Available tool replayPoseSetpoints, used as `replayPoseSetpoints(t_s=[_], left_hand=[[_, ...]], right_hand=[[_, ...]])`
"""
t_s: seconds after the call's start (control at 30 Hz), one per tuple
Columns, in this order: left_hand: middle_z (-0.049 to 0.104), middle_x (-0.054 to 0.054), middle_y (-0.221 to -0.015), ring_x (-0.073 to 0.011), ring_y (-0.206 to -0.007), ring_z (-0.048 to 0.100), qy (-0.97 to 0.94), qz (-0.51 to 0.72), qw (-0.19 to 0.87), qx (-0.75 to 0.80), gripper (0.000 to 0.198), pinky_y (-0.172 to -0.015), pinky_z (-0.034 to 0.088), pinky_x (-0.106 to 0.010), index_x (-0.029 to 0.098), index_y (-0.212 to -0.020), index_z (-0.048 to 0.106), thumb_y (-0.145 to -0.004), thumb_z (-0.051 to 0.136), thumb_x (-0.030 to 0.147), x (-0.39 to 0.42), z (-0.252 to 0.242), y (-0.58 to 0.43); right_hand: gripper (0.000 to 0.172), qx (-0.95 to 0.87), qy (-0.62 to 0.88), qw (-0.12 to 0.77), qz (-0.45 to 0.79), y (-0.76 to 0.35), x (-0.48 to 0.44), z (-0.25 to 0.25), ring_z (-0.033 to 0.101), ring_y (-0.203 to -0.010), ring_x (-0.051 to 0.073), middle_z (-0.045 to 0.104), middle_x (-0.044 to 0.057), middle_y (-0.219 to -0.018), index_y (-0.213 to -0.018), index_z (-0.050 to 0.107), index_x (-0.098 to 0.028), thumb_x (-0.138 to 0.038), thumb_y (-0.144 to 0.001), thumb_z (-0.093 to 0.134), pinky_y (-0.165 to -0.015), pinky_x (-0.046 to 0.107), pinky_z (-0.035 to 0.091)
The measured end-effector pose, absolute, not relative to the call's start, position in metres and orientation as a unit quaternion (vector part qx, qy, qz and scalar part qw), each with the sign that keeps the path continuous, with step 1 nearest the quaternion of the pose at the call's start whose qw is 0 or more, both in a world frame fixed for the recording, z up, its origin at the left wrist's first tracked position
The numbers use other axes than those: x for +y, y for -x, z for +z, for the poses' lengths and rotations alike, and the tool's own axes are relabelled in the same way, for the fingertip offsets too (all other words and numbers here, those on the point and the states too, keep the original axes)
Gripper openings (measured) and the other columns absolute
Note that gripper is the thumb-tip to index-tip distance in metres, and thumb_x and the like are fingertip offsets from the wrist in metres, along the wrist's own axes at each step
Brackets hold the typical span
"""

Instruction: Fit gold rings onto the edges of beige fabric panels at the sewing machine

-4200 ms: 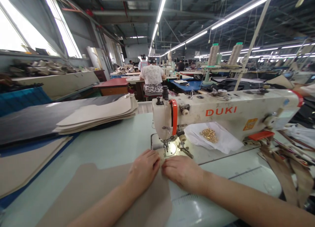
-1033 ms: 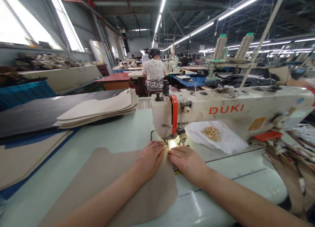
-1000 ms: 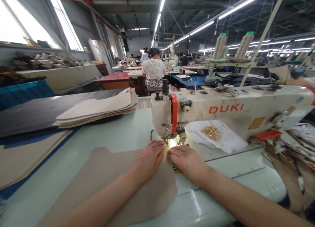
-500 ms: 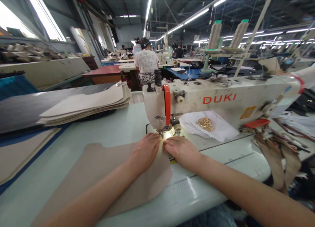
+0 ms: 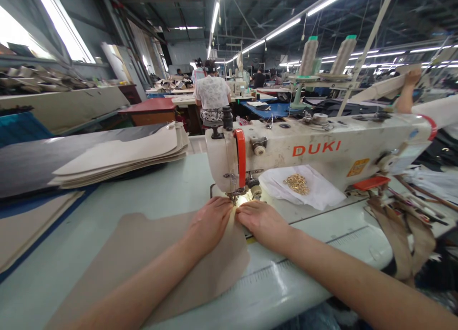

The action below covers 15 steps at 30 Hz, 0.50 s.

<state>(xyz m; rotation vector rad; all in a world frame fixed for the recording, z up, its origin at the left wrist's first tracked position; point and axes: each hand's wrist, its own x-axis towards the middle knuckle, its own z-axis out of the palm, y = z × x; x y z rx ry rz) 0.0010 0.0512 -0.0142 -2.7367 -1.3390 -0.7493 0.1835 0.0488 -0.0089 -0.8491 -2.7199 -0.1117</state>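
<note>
A factory hall is lit by rows of strip lights [image 5: 282, 29]. Across its near part, a pale green work table [image 5: 157, 191] is spread, and on its right side a white sewing machine [image 5: 279, 141], marked "DUKI" in red, is mounted. Far beyond it, a seated co-worker [image 5: 213, 92] in a light top is seen from behind. On the near part of the table, a beige panel [image 5: 150, 239] is laid flat, its far right corner brought up to the machine's needle area [image 5: 233, 199]. To the left, a stack of pale panels [image 5: 121, 153] is piled on dark material. At the far right, thread cones [image 5: 309, 57] are held on a stand behind the machine. The left hand [image 5: 211, 225] is placed palm down on the panel, fingers kept close together; the right hand [image 5: 265, 222] is narrowed at the panel's right edge, just beside it. Whether the edge is pinched by either cannot be told. Gold-coloured metal pieces [image 5: 297, 183] are heaped on a white sheet [image 5: 322, 189] against the machine.
</note>
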Motion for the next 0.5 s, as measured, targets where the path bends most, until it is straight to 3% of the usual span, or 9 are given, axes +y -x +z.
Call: replayPoseSetpoints(t_s=[0.5], left_hand=[[0.067,-0.007,-0.097,-0.0200,-0.093,0.059,0.865,-0.243,0.011,-0.439,0.023,-0.087,0.050,-0.035,0.016,-0.092,0.063,-0.090,0.040,0.014,0.0439,-0.0132,0.0028]], right_hand=[[0.009,-0.951,0.255,0.175,-0.028,-0.1827,0.0501,-0.0151,0.058,-0.091,0.018,0.065,0.005,-0.089,-0.084,0.061,-0.014,-0.018,-0.089,0.054,-0.084,0.030,0.045]])
